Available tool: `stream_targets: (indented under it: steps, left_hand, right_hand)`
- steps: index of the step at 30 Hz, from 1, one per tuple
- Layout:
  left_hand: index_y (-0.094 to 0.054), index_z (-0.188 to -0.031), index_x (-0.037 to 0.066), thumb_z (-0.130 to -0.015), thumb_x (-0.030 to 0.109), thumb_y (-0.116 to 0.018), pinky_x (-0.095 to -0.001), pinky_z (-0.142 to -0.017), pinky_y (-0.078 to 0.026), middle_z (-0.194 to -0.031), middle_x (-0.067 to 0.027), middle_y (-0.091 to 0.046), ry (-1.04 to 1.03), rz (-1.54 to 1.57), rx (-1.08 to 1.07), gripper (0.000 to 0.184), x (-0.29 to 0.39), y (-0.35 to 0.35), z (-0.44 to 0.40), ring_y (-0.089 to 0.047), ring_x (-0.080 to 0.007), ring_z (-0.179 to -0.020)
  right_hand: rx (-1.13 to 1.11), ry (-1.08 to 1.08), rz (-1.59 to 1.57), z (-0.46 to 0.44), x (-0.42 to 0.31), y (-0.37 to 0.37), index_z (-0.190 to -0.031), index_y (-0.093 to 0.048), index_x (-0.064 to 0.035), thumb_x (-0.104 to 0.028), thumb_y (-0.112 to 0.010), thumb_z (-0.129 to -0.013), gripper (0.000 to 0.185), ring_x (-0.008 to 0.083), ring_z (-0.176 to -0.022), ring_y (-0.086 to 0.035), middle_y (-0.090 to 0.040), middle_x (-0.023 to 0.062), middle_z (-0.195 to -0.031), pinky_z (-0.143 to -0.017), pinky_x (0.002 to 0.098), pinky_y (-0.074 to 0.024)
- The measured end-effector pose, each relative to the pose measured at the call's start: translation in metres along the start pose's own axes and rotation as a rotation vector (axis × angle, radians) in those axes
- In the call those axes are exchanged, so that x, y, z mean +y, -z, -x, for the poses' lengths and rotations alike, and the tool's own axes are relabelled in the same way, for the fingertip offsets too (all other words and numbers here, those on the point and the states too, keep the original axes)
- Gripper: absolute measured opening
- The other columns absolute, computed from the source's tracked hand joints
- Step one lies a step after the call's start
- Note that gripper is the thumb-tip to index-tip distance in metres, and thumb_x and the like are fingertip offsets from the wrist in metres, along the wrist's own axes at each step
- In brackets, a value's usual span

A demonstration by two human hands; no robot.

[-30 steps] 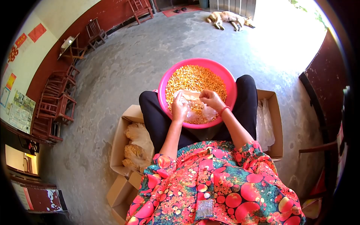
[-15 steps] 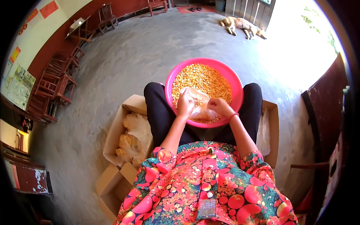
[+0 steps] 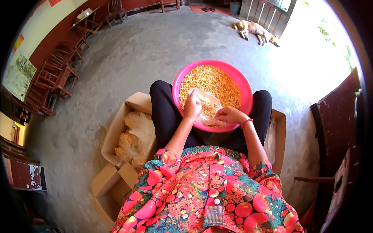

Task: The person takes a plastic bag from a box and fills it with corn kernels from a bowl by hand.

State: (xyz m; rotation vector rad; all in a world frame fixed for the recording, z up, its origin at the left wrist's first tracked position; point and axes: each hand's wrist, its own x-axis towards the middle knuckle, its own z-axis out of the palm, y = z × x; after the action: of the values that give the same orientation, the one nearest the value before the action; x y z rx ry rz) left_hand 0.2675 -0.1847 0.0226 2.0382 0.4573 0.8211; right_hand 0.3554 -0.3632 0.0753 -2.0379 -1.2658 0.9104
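A pink basin (image 3: pixel 246 87) full of yellow corn kernels (image 3: pixel 210 77) sits between my knees. Over the kernels lies a clear plastic bag (image 3: pixel 207 97) with some corn showing in it. My left hand (image 3: pixel 192 107) is closed on the left edge of the bag. On the other side, my right hand (image 3: pixel 233 116), with a red bracelet at the wrist, pinches the bag's lower right part between thumb and fingers. The fingertips of both hands are partly hidden by the film.
Left of my legs, a cardboard box (image 3: pixel 112 134) holds filled plastic bags (image 3: pixel 134 136); another box (image 3: pixel 105 180) stands nearer. A box (image 3: pixel 280 136) with clear plastic is on my right. A dog (image 3: pixel 256 30) lies by the door. Wooden chairs (image 3: pixel 58 73) line the left wall.
My right hand has turned from a fist-like closed shape to a flatter pinch, slightly to the right. The bag's mouth looks wider. The whole view has shifted a little.
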Motion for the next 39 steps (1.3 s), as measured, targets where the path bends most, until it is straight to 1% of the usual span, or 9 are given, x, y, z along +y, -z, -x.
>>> stream_targets:
  steps: [5, 7, 13, 17, 23, 27, 30, 35, 39]
  left_hand:
    - [-0.043, -0.116, -0.004, -0.062, -0.012, -0.041, -0.0291, -0.087, -0.039, -0.110, -0.0187, -0.051, -0.048, 0.057, 0.008, 0.055, -0.006, -0.003, 0.001, -0.050, -0.0267, -0.103]
    - [-0.044, -0.115, -0.004, -0.062, -0.013, -0.041, -0.0287, -0.087, -0.039, -0.110, -0.0178, -0.052, 0.046, 0.235, -0.048, 0.053, 0.002, 0.000, 0.001, -0.050, -0.0252, -0.103]
    - [-0.047, -0.111, -0.005, -0.065, -0.011, -0.043, -0.0279, -0.083, -0.042, -0.109, -0.0157, -0.053, -0.015, 0.226, -0.015, 0.047, -0.006, -0.002, -0.002, -0.052, -0.0224, -0.101]
    - [-0.047, -0.111, -0.004, -0.065, -0.004, -0.049, -0.0280, -0.081, -0.043, -0.107, -0.0160, -0.054, -0.062, 0.108, 0.058, 0.046, -0.006, -0.003, -0.002, -0.053, -0.0222, -0.099]
    - [-0.050, -0.106, 0.001, -0.066, 0.004, -0.060, -0.0298, -0.074, -0.045, -0.097, -0.0172, -0.057, 0.162, 0.007, 0.014, 0.041, 0.021, 0.007, 0.005, -0.058, -0.0254, -0.087]
    - [-0.056, -0.097, 0.003, -0.069, 0.008, -0.062, -0.0314, -0.070, -0.046, -0.091, -0.0162, -0.059, 0.146, -0.044, -0.056, 0.029, 0.009, 0.004, 0.003, -0.059, -0.0264, -0.082]
    - [-0.061, -0.078, 0.003, -0.073, 0.007, -0.057, -0.0316, -0.068, -0.045, -0.086, -0.0151, -0.060, 0.205, 0.082, -0.104, 0.008, 0.016, 0.007, 0.003, -0.059, -0.0253, -0.080]
    - [-0.059, -0.080, 0.001, -0.076, 0.004, -0.053, -0.0277, -0.069, -0.044, -0.084, -0.0156, -0.059, -0.011, -0.167, 0.087, 0.007, 0.009, 0.004, 0.004, -0.058, -0.0229, -0.077]
    - [-0.055, -0.087, -0.002, -0.080, 0.001, -0.047, -0.0246, -0.065, -0.044, -0.081, -0.0090, -0.058, 0.186, 0.297, -0.035, 0.010, 0.015, 0.006, 0.003, -0.056, -0.0140, -0.069]
  right_hand:
    - [0.144, 0.000, -0.062, -0.001, -0.001, -0.001, -0.088, -0.060, -0.0044, -0.022, -0.061, -0.070, 0.025, 0.0110, -0.062, -0.053, -0.058, 0.0065, -0.066, -0.060, 0.0258, -0.0432]
    - [0.481, -0.164, 0.154, -0.007, 0.005, -0.004, -0.090, -0.059, -0.0063, -0.028, -0.061, -0.069, 0.030, 0.0246, -0.070, -0.058, -0.061, 0.0127, -0.075, -0.064, 0.0330, -0.0450]
    - [0.400, -0.190, 0.438, -0.017, 0.040, -0.019, -0.083, -0.060, -0.0061, -0.025, -0.057, -0.068, 0.024, 0.0307, -0.075, -0.058, -0.061, 0.0163, -0.078, -0.067, 0.0399, -0.0452]
    - [0.647, -0.243, -0.007, -0.013, 0.030, -0.015, -0.077, -0.058, -0.0052, -0.016, -0.053, -0.072, 0.013, 0.0305, -0.069, -0.059, -0.060, 0.0145, -0.069, -0.062, 0.0386, -0.0457]
    - [1.005, 0.079, 0.196, -0.018, 0.031, -0.012, -0.074, -0.055, -0.0041, -0.012, -0.053, -0.073, 0.009, 0.0308, -0.068, -0.057, -0.058, 0.0139, -0.070, -0.060, 0.0386, -0.0440]
    - [0.988, 0.097, 0.113, -0.013, 0.025, -0.013, -0.075, -0.054, -0.0045, -0.011, -0.052, -0.072, 0.007, 0.0317, -0.070, -0.056, -0.057, 0.0160, -0.071, -0.061, 0.0393, -0.0437]
    - [0.775, -0.147, 0.061, -0.014, 0.036, -0.017, -0.079, -0.053, -0.0052, -0.016, -0.054, -0.071, 0.013, 0.0336, -0.072, -0.056, -0.057, 0.0183, -0.073, -0.063, 0.0402, -0.0437]
    - [0.763, -0.150, 0.114, -0.016, 0.031, -0.022, -0.079, -0.053, -0.0051, -0.016, -0.053, -0.070, 0.013, 0.0368, -0.074, -0.055, -0.057, 0.0197, -0.074, -0.065, 0.0429, -0.0431]
    - [0.617, -0.197, 0.170, -0.011, 0.030, -0.019, -0.079, -0.054, -0.0049, -0.017, -0.054, -0.070, 0.015, 0.0355, -0.072, -0.056, -0.057, 0.0192, -0.073, -0.063, 0.0415, -0.0433]
